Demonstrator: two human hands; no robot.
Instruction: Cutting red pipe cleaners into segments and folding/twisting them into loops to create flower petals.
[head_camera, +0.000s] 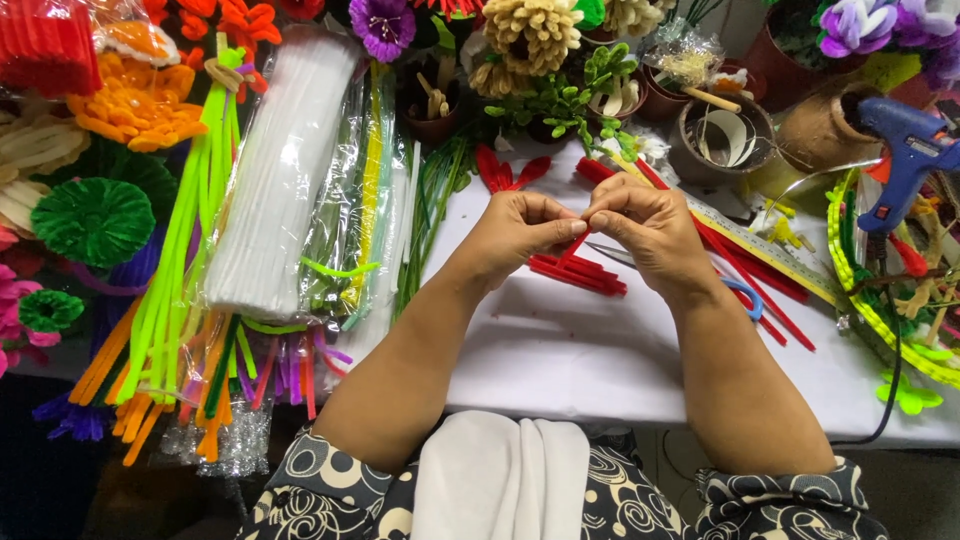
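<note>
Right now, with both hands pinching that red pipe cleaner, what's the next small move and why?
Probably bend the red pipe cleaner a little further at the pinch. Left hand and right hand meet fingertip to fingertip over the white table, gripping one short red piece between them, just above the pile of cut red pieces. How far it is already bent is hidden by the fingers.

White tabletop (560, 350) carries red pipe-cleaner pieces (578, 273), a ruler (760, 245), bagged white stems (280, 180), and potted craft flowers (530, 35).

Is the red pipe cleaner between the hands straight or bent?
Bent: the red pipe cleaner folds where the left hand and right hand pinch it.
</note>
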